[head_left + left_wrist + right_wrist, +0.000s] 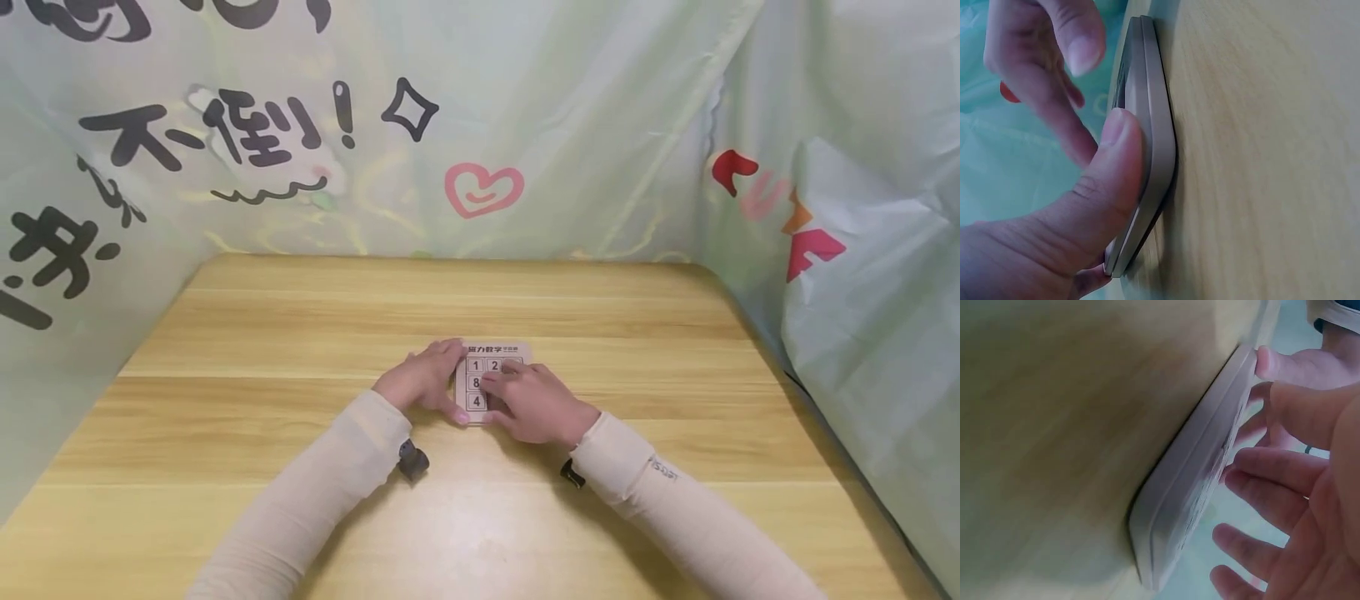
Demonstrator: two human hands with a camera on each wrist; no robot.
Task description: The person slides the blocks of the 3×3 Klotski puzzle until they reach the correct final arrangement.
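Note:
A flat number slide puzzle [476, 402] lies on the wooden table, its tiles 1, 2, 8 and 4 showing. My left hand [427, 377] grips its left side, the thumb [1113, 150] at the near corner and the fingers at the far edge. Over the right part of the board is my right hand [542, 404], a fingertip reaching to the tiles beside the 8. In the right wrist view the right hand's fingers [1272, 506] are spread and loosely extended above the puzzle's face [1194, 494]. That hand hides the remaining tiles in the head view.
The wooden table [480, 517] spreads around the puzzle on every side. Printed cloth [570, 108] hangs behind and along both sides. Small dark wrist cameras hang under both sleeves, the left one [412, 460] close above the tabletop.

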